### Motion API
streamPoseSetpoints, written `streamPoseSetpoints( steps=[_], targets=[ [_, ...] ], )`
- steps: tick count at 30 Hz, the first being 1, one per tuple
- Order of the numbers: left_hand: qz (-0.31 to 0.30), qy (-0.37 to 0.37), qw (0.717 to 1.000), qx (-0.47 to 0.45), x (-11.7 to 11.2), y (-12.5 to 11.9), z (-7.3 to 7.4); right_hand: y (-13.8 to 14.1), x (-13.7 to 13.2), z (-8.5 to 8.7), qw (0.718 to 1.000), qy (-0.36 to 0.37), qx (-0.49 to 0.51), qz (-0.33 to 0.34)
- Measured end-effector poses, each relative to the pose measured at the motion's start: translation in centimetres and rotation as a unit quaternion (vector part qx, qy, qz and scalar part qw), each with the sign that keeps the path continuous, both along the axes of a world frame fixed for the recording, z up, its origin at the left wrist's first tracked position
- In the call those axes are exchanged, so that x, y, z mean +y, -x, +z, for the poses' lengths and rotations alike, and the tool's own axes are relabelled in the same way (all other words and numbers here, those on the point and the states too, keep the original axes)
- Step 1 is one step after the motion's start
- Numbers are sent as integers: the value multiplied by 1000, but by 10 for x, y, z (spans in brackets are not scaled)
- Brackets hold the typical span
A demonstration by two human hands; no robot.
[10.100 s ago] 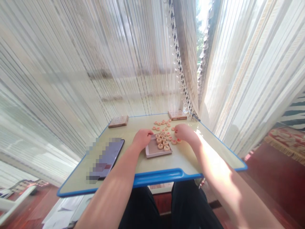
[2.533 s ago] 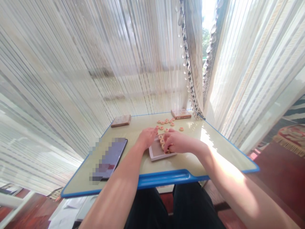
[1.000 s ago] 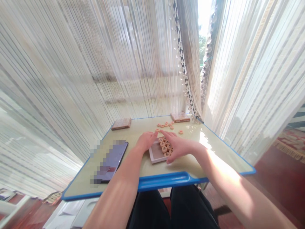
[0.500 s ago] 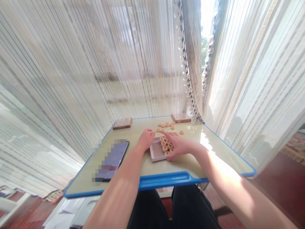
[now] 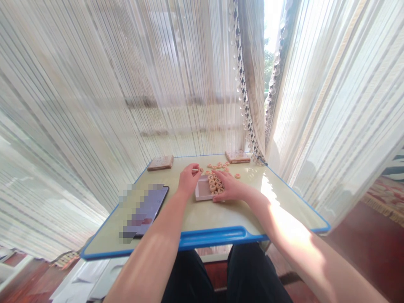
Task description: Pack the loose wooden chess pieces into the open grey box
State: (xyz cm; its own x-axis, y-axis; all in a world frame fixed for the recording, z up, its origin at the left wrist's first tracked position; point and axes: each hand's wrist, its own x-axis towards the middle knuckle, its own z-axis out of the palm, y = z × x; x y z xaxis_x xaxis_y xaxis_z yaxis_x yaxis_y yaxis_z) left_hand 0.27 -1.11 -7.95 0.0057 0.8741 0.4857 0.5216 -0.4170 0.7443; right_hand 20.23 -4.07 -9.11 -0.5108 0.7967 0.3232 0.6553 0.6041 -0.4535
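A shallow pale box (image 5: 202, 198) lies on the table, its right part filled with round wooden Chinese chess pieces (image 5: 213, 187) in rows. My right hand (image 5: 229, 187) spans the box's right end, thumb at the near side and fingers over the far side, gripping it. Just beyond the box's far left corner, my left hand (image 5: 189, 176) has its fingertips pinched on a single chess piece (image 5: 201, 170) with a dark mark. Farther back, several loose chess pieces (image 5: 219, 165) are scattered on the table. Parts of the box's right end are hidden by my right hand.
A tablet (image 5: 150, 212) lies at the left of the blue-edged table (image 5: 252, 214). Two flat brown boxes stand at the back, a left one (image 5: 160, 163) and a right one (image 5: 237, 157). String curtains (image 5: 189, 84) hang close behind the table.
The box has slid away from me with my right hand on it. My left hand has left the box's left side, moved farther back, and now pinches a chess piece.
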Motion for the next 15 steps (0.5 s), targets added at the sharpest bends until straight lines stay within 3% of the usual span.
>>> streamPoseSetpoints(
  steps=[4,8,11,15],
  targets=[
    [-53,63,994,-71,-7,-6,4,3,-2,6,996,-82,32,0],
    [-154,110,972,-141,-9,-10,5,5,-2,12,984,-159,84,-17],
    [-201,137,955,-172,-9,-12,4,5,1,11,982,-163,97,-13],
    [-206,168,946,-183,-13,-14,7,4,3,9,985,-145,97,-7]
  ],
)
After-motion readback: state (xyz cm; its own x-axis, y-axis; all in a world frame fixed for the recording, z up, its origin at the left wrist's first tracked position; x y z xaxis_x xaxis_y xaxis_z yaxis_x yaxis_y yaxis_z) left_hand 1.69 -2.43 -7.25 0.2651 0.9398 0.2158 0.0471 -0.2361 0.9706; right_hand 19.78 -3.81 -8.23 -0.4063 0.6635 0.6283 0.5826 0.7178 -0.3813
